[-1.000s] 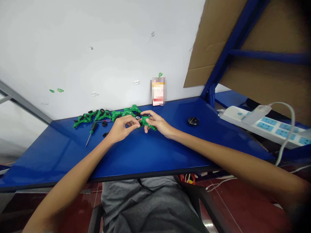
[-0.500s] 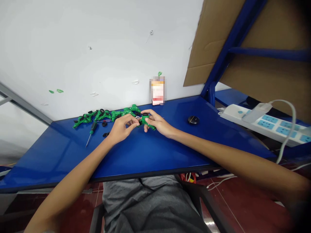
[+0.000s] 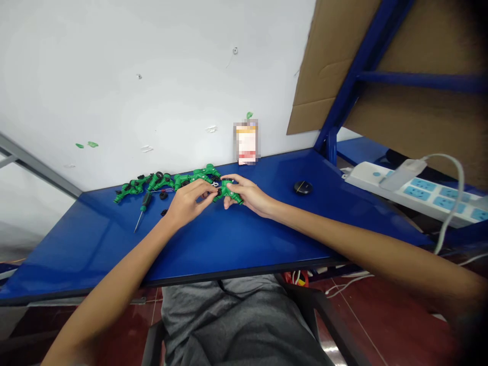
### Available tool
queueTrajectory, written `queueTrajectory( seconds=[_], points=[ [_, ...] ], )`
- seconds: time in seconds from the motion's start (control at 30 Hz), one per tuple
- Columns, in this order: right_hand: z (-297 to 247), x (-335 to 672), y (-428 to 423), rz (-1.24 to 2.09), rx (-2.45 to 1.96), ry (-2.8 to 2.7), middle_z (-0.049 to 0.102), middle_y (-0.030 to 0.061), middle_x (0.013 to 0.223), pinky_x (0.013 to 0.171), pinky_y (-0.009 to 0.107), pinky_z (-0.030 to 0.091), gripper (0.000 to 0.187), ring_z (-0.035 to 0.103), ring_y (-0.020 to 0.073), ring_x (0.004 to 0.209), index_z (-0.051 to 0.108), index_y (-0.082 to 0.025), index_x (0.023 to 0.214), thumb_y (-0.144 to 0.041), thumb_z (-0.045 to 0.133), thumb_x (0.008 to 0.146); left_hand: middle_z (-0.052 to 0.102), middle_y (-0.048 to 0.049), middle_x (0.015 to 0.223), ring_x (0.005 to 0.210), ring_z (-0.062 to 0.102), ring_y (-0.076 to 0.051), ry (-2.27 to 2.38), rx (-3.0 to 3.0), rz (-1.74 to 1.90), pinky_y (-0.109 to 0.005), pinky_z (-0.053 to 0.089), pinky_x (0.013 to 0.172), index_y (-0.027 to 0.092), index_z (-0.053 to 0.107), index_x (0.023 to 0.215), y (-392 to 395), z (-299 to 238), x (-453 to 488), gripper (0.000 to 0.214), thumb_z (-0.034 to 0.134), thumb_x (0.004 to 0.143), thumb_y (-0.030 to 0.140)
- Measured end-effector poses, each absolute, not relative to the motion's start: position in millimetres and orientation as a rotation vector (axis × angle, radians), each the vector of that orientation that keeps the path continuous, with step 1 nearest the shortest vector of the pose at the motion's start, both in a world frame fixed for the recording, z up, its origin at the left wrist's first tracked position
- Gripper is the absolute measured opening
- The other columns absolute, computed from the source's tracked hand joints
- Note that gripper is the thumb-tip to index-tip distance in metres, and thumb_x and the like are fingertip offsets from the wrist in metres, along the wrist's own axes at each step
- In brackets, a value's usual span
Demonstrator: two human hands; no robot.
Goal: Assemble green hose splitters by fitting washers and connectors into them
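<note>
From the head camera, the right hand (image 3: pixel 248 195) grips a green plastic fitting (image 3: pixel 227 191) over the blue table (image 3: pixel 267 234), and the left hand (image 3: pixel 186 204) pinches its left end. More green fittings (image 3: pixel 163 180) and a screwdriver (image 3: pixel 144 203) lie just left.

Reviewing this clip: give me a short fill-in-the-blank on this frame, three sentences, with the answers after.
The left hand and right hand hold a green plastic pipe fitting over the tabletop, which is ____.
More green fittings lie to the ____ of the hands.
A round black object lies to the ____ of the hands.

Answers: blue; left; right.
</note>
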State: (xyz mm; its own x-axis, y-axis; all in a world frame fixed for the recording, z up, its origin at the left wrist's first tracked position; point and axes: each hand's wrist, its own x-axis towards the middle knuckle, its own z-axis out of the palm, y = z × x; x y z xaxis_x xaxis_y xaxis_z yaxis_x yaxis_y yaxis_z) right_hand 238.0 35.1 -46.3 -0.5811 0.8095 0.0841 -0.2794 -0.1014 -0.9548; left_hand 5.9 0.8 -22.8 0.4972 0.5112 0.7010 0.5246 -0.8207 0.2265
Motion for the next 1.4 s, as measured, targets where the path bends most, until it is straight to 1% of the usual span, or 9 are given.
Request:
queueTrajectory(
  seconds=[0.13, 0.27, 0.47, 0.67, 0.87, 1.0, 1.1, 1.3, 1.4],
  points=[
    [-45.8, 238.5, 34.9, 1.779, -0.611, -1.396, 0.075, 0.0011, 0.072, 0.073, 0.037, 0.064, 0.03, 0.077, 0.022, 0.068, 0.054, -0.021, 0.134, -0.03, 0.063, 0.107, 0.08, -0.007, 0.098, 0.079, 0.071, -0.016, -0.953, -2.694, -1.303, -0.029, 0.059, 0.074, 0.02, 0.078, 0.109, 0.1, -21.3, 8.2, 0.015, 0.065, 0.107, 0.027],
    [-46.5, 239.0, 36.0, 1.775, -0.601, -1.402, 0.075, 0.0002, 0.072, 0.072, 0.038, 0.064, 0.033, 0.077, 0.0223, 0.068, 0.055, -0.021, 0.134, -0.033, 0.066, 0.106, 0.08, -0.0067, 0.099, 0.078, 0.07, -0.015, -0.972, -2.729, -1.346, -0.029, 0.059, 0.074, 0.02, 0.079, 0.106, -0.1, -20.8, 9.4, 0.013, 0.067, 0.105, 0.024],
    [-46.0, 239.0, 35.4, 1.772, -0.606, -1.42, 0.075, 0.0011, 0.073, 0.071, 0.036, 0.062, 0.033, 0.077, 0.0219, 0.068, 0.054, -0.02, 0.136, -0.031, 0.064, 0.106, 0.079, -0.0077, 0.101, 0.081, 0.071, -0.015, -1.006, -2.755, -1.395, -0.029, 0.059, 0.074, 0.02, 0.08, 0.104, -1.7, -19.3, 10.9, 0.014, 0.068, 0.104, 0.026],
    [-46.7, 238.7, 35.3, 1.76, -0.599, -1.435, 0.074, 0.0003, 0.074, 0.071, 0.036, 0.061, 0.04, 0.077, 0.0223, 0.069, 0.056, -0.021, 0.136, -0.038, 0.069, 0.103, 0.08, -0.0078, 0.103, 0.085, 0.073, -0.017, -0.999, -2.76, -1.414, -0.03, 0.06, 0.076, 0.022, 0.083, 0.103, -3.1, -18.6, 13.1, 0.013, 0.07, 0.103, 0.027],
    [-45.7, 239.3, 35.6, 1.756, -0.611, -1.448, 0.075, 0.0006, 0.073, 0.072, 0.036, 0.06, 0.039, 0.077, 0.0227, 0.069, 0.054, -0.02, 0.138, -0.034, 0.066, 0.104, 0.082, -0.0067, 0.104, 0.081, 0.072, -0.015, -1.03, -2.764, -1.442, -0.029, 0.06, 0.076, 0.021, 0.082, 0.111, -5.5, -17.0, 15.0, 0.014, 0.07, 0.103, 0.023],
    [-43.5, 240.0, 34.6, 1.765, -0.611, -1.448, 0.075, 0.0012, 0.072, 0.072, 0.036, 0.06, 0.038, 0.077, 0.0229, 0.069, 0.054, -0.019, 0.139, -0.033, 0.064, 0.104, 0.082, -0.0062, 0.104, 0.081, 0.072, -0.015, -1.023, -2.777, -1.443, -0.029, 0.061, 0.078, 0.02, 0.081, 0.112, -6.8, -16.5, 15.3, 0.015, 0.069, 0.103, 0.02],
    [-42.2, 240.3, 33.7, 1.773, -0.61, -1.445, 0.076, 0.0018, 0.072, 0.071, 0.035, 0.059, 0.038, 0.077, 0.0224, 0.068, 0.054, -0.019, 0.138, -0.034, 0.065, 0.104, 0.082, -0.0059, 0.104, 0.082, 0.071, -0.014, -1.022, -2.789, -1.48, -0.029, 0.061, 0.08, 0.02, 0.082, 0.111, -7.0, -16.2, 15.4, 0.015, 0.072, 0.1, 0.018],
    [-42.9, 240.6, 34.4, 1.777, -0.604, -1.433, 0.076, 0.0016, 0.074, 0.07, 0.036, 0.058, 0.04, 0.077, 0.0227, 0.069, 0.055, -0.021, 0.136, -0.038, 0.069, 0.103, 0.081, -0.005, 0.1, 0.084, 0.072, -0.016, -1.092, -2.791, -1.583, -0.03, 0.061, 0.081, 0.021, 0.082, 0.112, -7.5, -13.6, 15.5, 0.015, 0.077, 0.098, 0.023],
    [-44.4, 240.2, 35.7, 1.772, -0.596, -1.435, 0.076, 0.0007, 0.074, 0.07, 0.036, 0.058, 0.039, 0.077, 0.0228, 0.069, 0.056, -0.021, 0.136, -0.038, 0.069, 0.103, 0.078, -0.0046, 0.096, 0.084, 0.071, -0.016, -1.06, -2.718, -1.479, -0.03, 0.059, 0.08, 0.021, 0.08, 0.113, -7.1, -13.0, 14.5, 0.014, 0.075, 0.101, 0.025]
  ],
)
